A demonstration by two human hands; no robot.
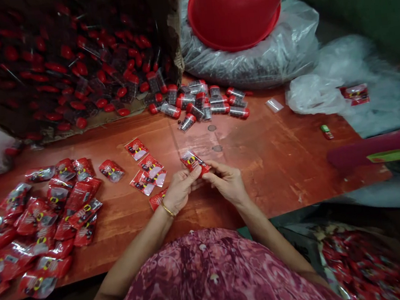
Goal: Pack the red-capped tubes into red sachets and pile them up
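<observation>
Both hands meet over the near middle of the table around a small red printed packet (191,159) in clear plastic. My left hand (180,189), with a gold bangle at the wrist, pinches its left side with the thumb on top. Fingers of my right hand (226,180) close on its lower right end. Just left of my left hand lie several flat red printed cards (150,164), and another red card (156,200) is partly covered by that hand. Beyond the hands is a loose group of clear tubes with red caps (199,101).
Many filled red packets (45,220) are heaped at the left. A cardboard box (174,32) of red-capped tubes stands behind. A red tub (238,11) rests on a plastic sack (248,67). Plastic bags (311,95) and a tiny green-and-red item (327,131) lie right; an open sack (372,265) holds red packets below.
</observation>
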